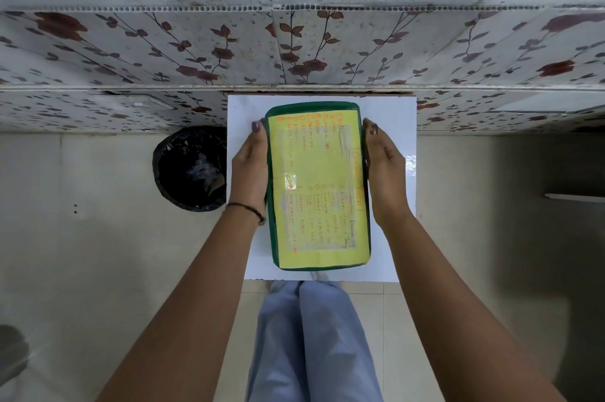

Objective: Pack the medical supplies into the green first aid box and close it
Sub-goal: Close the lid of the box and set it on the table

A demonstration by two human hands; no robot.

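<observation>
The green first aid box (318,185) lies shut on a small white table (389,116), its lid covered by a yellow sheet with orange handwriting. My left hand (249,169) presses flat against the box's left side, thumb near the upper corner. My right hand (386,172) grips the right side the same way. Both hands hold the box between them. No loose medical supplies are visible.
A black bin (190,169) lined with a dark bag stands on the floor left of the table. A wall with flowered panels (294,54) rises just behind the table. My legs in light blue trousers (311,336) are below the table's near edge.
</observation>
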